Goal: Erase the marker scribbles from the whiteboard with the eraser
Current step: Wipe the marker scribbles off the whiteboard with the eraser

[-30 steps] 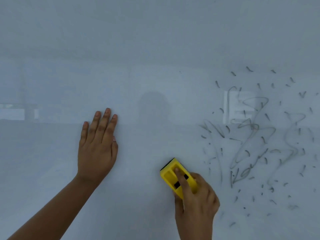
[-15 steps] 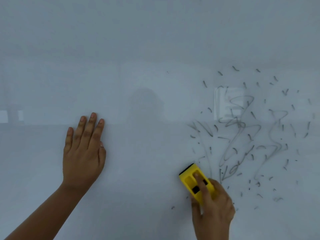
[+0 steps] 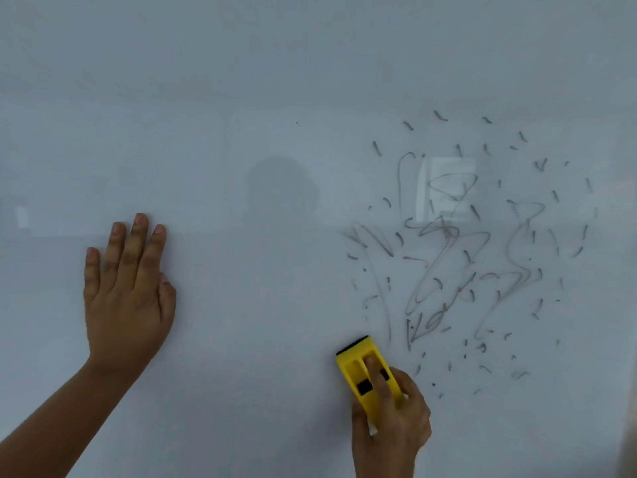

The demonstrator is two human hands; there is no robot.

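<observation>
A: Grip first. Your right hand (image 3: 389,422) wraps the yellow eraser (image 3: 366,372) from below: index finger laid along its back between the two recesses, thumb on its left side, remaining fingers curled around the right side. Closed firmly on it.

B: Eraser attitude?

A: Pressed flat to the whiteboard (image 3: 241,339), long axis tilted up and to the left, black felt edge at the top. It sits low on the board, just below and left of the marker scribbles (image 3: 448,270), near the lowest strokes but not over them.

B: Wrist?

A: Your right wrist comes up from the bottom edge, nearly vertical, hand bent slightly left.

B: The other hand?

A: Your left hand (image 3: 127,288) lies palm-flat on the board, well apart to the left. Fingers straight, held close together, pointing up; thumb tucked against the palm's right edge. Holding nothing. Forearm runs in diagonally from the lower left corner.

B: Marks remaining?

A: Loops and short dashes fill the right half of the board. The area between your hands reads bare, with a faint reflection above it.
</observation>
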